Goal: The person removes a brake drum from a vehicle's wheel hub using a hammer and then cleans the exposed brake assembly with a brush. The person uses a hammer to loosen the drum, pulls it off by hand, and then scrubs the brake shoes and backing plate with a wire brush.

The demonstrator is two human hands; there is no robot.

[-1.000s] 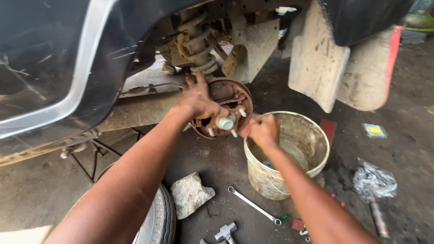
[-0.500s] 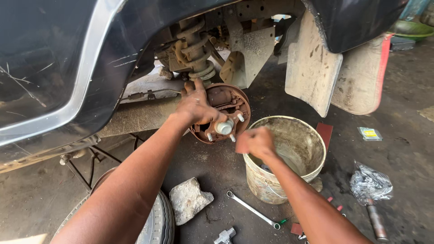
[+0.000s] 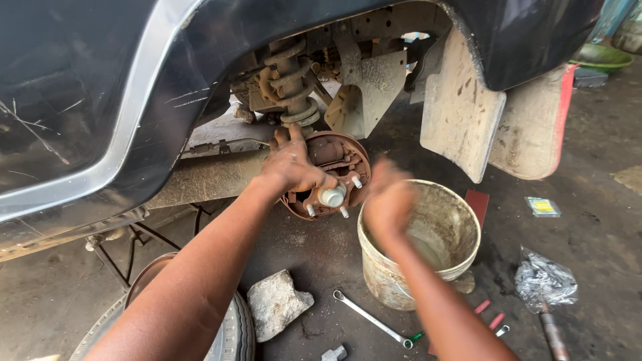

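Head view, looking down at a wheel station with the wheel off. My left hand (image 3: 292, 164) lies on the rusty brake assembly (image 3: 331, 175), fingers spread wide over its upper left part, palm against the metal; it grips nothing that I can make out. The hub centre (image 3: 332, 196) shows pale just beside the heel of that hand, with wheel studs (image 3: 356, 182) standing out around it.

My right hand (image 3: 388, 204) is blurred. It hangs just right of the brake assembly and in front of the near rim of the dirty bucket (image 3: 461, 220). I cannot tell how far it is open, nor whether it holds anything.

Brake assembly location: under the dark vehicle body (image 3: 100, 87), below the coil spring (image 3: 291, 87), left of the mud flap (image 3: 461, 110).

On the ground:
- a grey stone (image 3: 277, 304) beside the tyre (image 3: 231, 334) at the lower edge;
- a combination spanner (image 3: 371, 319) between the stone and the bucket's base;
- a small metal block (image 3: 334, 353) near the bottom edge;
- a crumpled clear plastic bag (image 3: 545, 281) to the right of the bucket;
- a small yellow packet (image 3: 543, 206) further back.
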